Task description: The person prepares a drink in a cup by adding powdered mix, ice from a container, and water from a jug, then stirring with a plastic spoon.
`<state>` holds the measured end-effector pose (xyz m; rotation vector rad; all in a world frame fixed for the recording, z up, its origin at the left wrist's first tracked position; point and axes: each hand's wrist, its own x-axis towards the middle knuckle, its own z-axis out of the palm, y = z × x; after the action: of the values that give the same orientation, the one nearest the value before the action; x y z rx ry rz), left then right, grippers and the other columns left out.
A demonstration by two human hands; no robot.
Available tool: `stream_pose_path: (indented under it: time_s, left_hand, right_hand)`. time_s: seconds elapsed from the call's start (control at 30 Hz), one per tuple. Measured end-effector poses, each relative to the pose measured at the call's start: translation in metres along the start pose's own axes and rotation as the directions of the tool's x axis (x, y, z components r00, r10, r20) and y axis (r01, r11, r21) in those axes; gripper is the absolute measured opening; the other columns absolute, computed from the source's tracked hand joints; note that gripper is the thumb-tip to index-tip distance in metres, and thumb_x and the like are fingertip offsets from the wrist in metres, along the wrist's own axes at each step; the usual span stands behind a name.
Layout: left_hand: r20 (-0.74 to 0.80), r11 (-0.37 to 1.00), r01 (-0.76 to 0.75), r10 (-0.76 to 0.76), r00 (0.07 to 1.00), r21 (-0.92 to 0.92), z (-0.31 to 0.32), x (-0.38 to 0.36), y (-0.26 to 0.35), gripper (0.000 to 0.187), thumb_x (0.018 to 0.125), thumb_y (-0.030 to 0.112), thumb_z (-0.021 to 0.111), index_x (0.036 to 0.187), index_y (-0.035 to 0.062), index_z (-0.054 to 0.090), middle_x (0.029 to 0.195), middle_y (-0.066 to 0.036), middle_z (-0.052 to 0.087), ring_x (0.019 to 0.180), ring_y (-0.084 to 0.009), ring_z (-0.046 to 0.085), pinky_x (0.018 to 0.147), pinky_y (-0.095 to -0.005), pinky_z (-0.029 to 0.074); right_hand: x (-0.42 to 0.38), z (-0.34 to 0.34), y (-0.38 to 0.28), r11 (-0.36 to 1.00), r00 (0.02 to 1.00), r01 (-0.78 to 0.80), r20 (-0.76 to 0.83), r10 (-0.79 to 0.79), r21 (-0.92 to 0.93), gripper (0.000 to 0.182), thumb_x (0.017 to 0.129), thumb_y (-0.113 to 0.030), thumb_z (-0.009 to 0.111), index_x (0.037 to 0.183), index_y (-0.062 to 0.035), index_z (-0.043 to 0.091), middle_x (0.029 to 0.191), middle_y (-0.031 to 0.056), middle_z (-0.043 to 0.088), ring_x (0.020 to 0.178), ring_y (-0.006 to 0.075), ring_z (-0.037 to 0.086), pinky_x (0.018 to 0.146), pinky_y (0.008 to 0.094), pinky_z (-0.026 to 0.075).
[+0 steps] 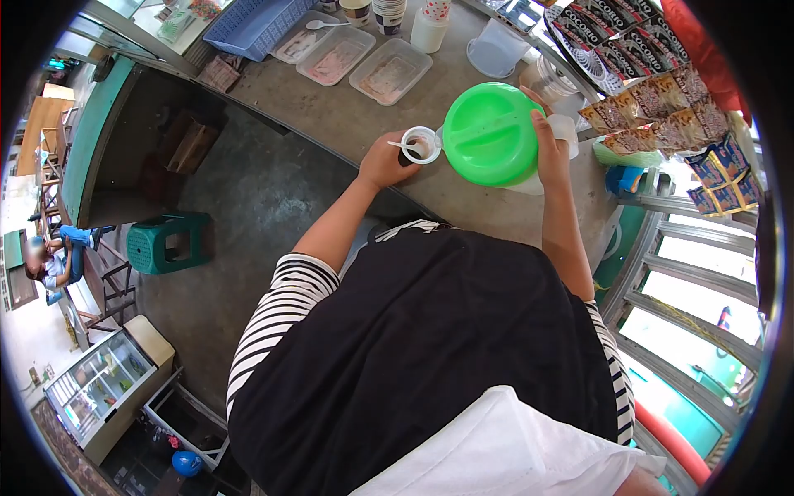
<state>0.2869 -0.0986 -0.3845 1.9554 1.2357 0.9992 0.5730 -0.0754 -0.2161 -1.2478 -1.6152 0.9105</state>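
Note:
My left hand [387, 162] is wrapped round a small cup [432, 153] with a white rim. Inside the cup is something brownish, and a white plastic spoon [404, 146] leans out over its left side. My right hand [552, 147] grips a pitcher [526, 183] with a bright green lid [490, 136], its fingers on the handle side at the right. The pitcher's spout meets the cup's rim in this view. The lid hides most of the pitcher's body.
Along the counter [347, 124] stand plastic tubs [390, 73], a blue basket [252, 29], stacked paper cups [389, 15] and a clear container [496, 48]. Sachet strips [653, 103] hang at the right. A green stool [168, 242] is on the floor; a person [56, 263] sits far left.

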Motion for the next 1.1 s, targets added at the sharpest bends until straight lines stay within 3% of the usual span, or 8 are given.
stream_pose_path:
  time_s: [0.23, 0.33, 0.5, 0.73, 0.83, 0.9, 1.03, 1.1]
  left_hand:
    - [-0.071, 0.997, 0.027, -0.022, 0.997, 0.071, 0.001, 0.001, 0.005, 0.063, 0.067, 0.033, 0.087, 0.120, 0.0066, 0.064, 0.117, -0.014, 0.068, 0.107, -0.0349, 0.063, 0.093, -0.0430, 0.050]
    - [-0.090, 0.998, 0.047, -0.051, 0.995, -0.045, 0.002, 0.006, 0.008, 0.066, 0.067, 0.034, 0.087, 0.121, 0.0061, 0.063, 0.118, -0.014, 0.068, 0.109, -0.0348, 0.063, 0.094, -0.0424, 0.050]
    - [-0.091, 0.941, 0.090, -0.126, 0.988, -0.327, 0.010, 0.003, 0.006, 0.064, 0.066, 0.024, 0.089, 0.121, 0.0056, 0.063, 0.109, -0.011, 0.070, 0.100, -0.0232, 0.068, 0.089, -0.0343, 0.052]
    - [-0.144, 0.909, 0.151, -0.221, 0.964, -0.389, -0.001, -0.010, -0.009, 0.068, 0.070, 0.017, 0.088, 0.127, 0.0023, 0.055, 0.117, -0.008, 0.065, 0.108, -0.0173, 0.062, 0.094, -0.0325, 0.049]
    - [-0.214, 0.871, 0.133, -0.259, 0.942, -0.473, -0.012, -0.008, -0.012, 0.066, 0.073, 0.015, 0.088, 0.128, 0.0023, 0.054, 0.117, -0.008, 0.064, 0.109, -0.0159, 0.062, 0.095, -0.0310, 0.049]
    - [-0.255, 0.874, 0.127, -0.271, 0.928, -0.469, -0.022, -0.006, -0.013, 0.063, 0.073, 0.015, 0.087, 0.126, 0.0020, 0.055, 0.115, -0.008, 0.065, 0.107, -0.0156, 0.062, 0.093, -0.0308, 0.049]
    - [-0.342, 0.890, 0.102, -0.274, 0.899, -0.445, -0.040, -0.004, -0.040, 0.061, 0.075, 0.016, 0.087, 0.125, 0.0019, 0.055, 0.113, -0.007, 0.065, 0.104, -0.0150, 0.063, 0.090, -0.0295, 0.051]
    - [-0.376, 0.872, 0.102, -0.308, 0.874, -0.478, -0.050, -0.005, -0.053, 0.061, 0.077, 0.016, 0.087, 0.126, 0.0020, 0.054, 0.114, -0.006, 0.065, 0.103, -0.0143, 0.063, 0.089, -0.0284, 0.051]
  right_hand:
    - [0.001, -0.027, 0.009, 0.957, 0.991, -0.085, -0.079, 0.110, 0.276, 0.048, 0.103, -0.030, 0.047, 0.137, 0.0013, 0.055, 0.134, 0.0105, 0.060, 0.124, 0.0187, 0.054, 0.108, 0.0311, 0.037]
    - [0.002, -0.061, 0.064, 0.844, 0.935, -0.171, -0.187, 0.302, 0.508, 0.050, 0.103, -0.032, 0.046, 0.140, 0.0009, 0.052, 0.132, 0.0115, 0.061, 0.123, 0.0208, 0.056, 0.107, 0.0324, 0.040]
    - [-0.016, -0.124, 0.086, 0.644, 0.935, -0.039, -0.199, 0.292, 0.764, 0.050, 0.101, -0.033, 0.046, 0.136, 0.0009, 0.054, 0.124, 0.0135, 0.065, 0.113, 0.0253, 0.063, 0.099, 0.0384, 0.049]
    - [-0.054, -0.142, 0.101, 0.661, 0.881, 0.085, -0.366, 0.300, 0.746, 0.048, 0.099, -0.035, 0.044, 0.125, 0.0014, 0.061, 0.119, 0.0146, 0.067, 0.108, 0.0279, 0.065, 0.096, 0.0423, 0.052]
    - [-0.055, -0.128, 0.093, 0.594, 0.803, 0.157, -0.452, 0.388, 0.789, 0.047, 0.097, -0.028, 0.053, 0.140, -0.0105, 0.045, 0.109, 0.0107, 0.065, 0.109, 0.0280, 0.064, 0.093, 0.0486, 0.054]
    - [-0.054, -0.122, 0.094, 0.648, 0.795, 0.158, -0.485, 0.363, 0.745, 0.047, 0.098, -0.038, 0.043, 0.116, -0.0002, 0.064, 0.115, 0.0140, 0.068, 0.106, 0.0283, 0.065, 0.096, 0.0432, 0.051]
    - [-0.050, -0.113, 0.109, 0.605, 0.808, 0.231, -0.497, 0.318, 0.762, 0.051, 0.099, -0.042, 0.042, 0.122, -0.0002, 0.061, 0.118, 0.0121, 0.066, 0.110, 0.0278, 0.063, 0.098, 0.0427, 0.050]
    - [-0.047, -0.085, 0.072, 0.712, 0.677, 0.301, -0.668, 0.308, 0.634, 0.050, 0.100, -0.042, 0.044, 0.135, -0.0067, 0.052, 0.123, 0.0104, 0.063, 0.111, 0.0276, 0.063, 0.096, 0.0451, 0.052]
